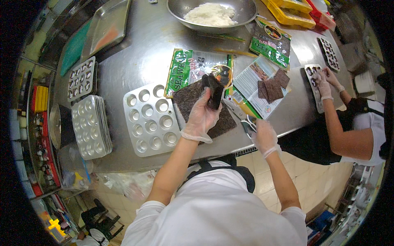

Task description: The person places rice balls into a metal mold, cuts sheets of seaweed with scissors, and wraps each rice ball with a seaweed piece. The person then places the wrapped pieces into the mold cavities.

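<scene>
In a clear glove, my left hand (pixel 202 118) grips dark folded or stacked seaweed pieces (pixel 214 91), raised above the table. Below it lies a large seaweed sheet (pixel 191 100), partly covered by my hand. My right hand (pixel 266 137), also gloved, is closed round the handles of a pair of scissors (pixel 247 122). Their blades point up and left toward the seaweed; whether they touch it I cannot tell. Cut seaweed squares (pixel 273 87) rest on a printed packet to the right. A green and clear seaweed package (pixel 179 69) lies just beyond the sheet.
A muffin tin (pixel 132 122) sits left of the seaweed, beside a stack of muffin tins (pixel 88 127) and a filled tin (pixel 81 80). At the back stands a metal bowl (pixel 174 10) of white rice. On the right, a co-worker's gloved hands (pixel 324 86) work over another filled tin.
</scene>
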The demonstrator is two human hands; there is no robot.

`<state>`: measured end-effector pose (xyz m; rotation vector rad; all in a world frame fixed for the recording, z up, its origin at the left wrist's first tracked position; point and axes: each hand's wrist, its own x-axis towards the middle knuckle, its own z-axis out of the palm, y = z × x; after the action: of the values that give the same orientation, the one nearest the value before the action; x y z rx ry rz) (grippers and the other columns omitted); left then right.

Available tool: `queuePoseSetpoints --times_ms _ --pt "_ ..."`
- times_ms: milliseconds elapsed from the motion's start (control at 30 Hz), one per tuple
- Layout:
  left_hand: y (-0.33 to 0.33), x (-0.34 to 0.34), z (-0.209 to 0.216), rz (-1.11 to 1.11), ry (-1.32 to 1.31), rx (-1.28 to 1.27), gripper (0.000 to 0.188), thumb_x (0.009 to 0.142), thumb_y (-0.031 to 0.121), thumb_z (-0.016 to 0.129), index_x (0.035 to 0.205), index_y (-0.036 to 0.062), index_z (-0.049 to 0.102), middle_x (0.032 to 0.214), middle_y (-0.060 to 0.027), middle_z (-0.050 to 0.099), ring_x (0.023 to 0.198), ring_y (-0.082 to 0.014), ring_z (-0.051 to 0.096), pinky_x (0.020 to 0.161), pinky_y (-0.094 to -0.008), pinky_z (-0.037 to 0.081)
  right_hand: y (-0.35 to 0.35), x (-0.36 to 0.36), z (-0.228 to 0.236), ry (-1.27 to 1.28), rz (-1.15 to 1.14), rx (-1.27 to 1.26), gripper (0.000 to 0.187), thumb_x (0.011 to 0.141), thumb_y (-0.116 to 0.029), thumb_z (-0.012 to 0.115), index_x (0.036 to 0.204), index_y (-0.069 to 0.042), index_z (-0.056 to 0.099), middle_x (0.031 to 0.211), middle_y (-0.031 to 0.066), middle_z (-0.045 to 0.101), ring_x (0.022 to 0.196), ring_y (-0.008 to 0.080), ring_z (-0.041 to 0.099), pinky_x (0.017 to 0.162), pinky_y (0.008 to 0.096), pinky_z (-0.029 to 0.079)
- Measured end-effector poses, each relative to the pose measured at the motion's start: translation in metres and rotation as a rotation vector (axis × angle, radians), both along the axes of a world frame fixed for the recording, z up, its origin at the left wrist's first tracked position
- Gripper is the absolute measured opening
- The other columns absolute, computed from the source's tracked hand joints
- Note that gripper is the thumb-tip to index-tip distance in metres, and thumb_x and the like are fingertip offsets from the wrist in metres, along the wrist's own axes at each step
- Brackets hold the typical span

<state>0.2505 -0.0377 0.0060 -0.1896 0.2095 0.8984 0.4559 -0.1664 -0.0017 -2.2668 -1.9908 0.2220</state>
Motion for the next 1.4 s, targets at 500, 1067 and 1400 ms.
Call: queuePoseSetpoints --times_ms 500,1067,1400 --pt "0.002 0.004 0.0 0.033 0.035 0.0 0.019 0.083 0.012 0.058 0.101 0.005 0.057 0.103 -0.0073 0.06 0.091 -0.0176 0.058 0.078 -0.0301 0.051 -0.018 -0.022 0.091 1.777 0.05 -0.701 0.057 0.076 -0.062 0.05 0.079 -0.005 0.049 0.062 0.0036 0.047 0.055 0.0138 0.048 0.05 0.0267 0.04" --pt "-0.011 -0.005 0.019 -0.117 0.8 0.38 0.02 0.083 0.022 0.061 0.096 0.0082 0.057 0.08 0.002 0.06 0.059 -0.0048 0.054 0.045 -0.0166 0.039 -0.008 -0.017 0.09 2.018 -0.047 -0.819 0.056 0.079 -0.059 0.048 0.084 -0.004 0.048 0.063 0.004 0.046 0.053 0.0143 0.043 0.049 0.0267 0.036" --pt "-0.013 -0.015 0.034 -0.168 0.846 0.43 0.02 0.079 0.032 0.065 0.081 0.0136 0.057 0.063 0.0079 0.053 0.041 0.0 0.037 0.034 -0.0163 0.025 -0.017 -0.03 0.088 1.774 -0.109 -0.78 0.052 0.08 -0.057 0.051 0.07 -0.006 0.048 0.055 0.0028 0.046 0.046 0.0126 0.046 0.041 0.0242 0.036"
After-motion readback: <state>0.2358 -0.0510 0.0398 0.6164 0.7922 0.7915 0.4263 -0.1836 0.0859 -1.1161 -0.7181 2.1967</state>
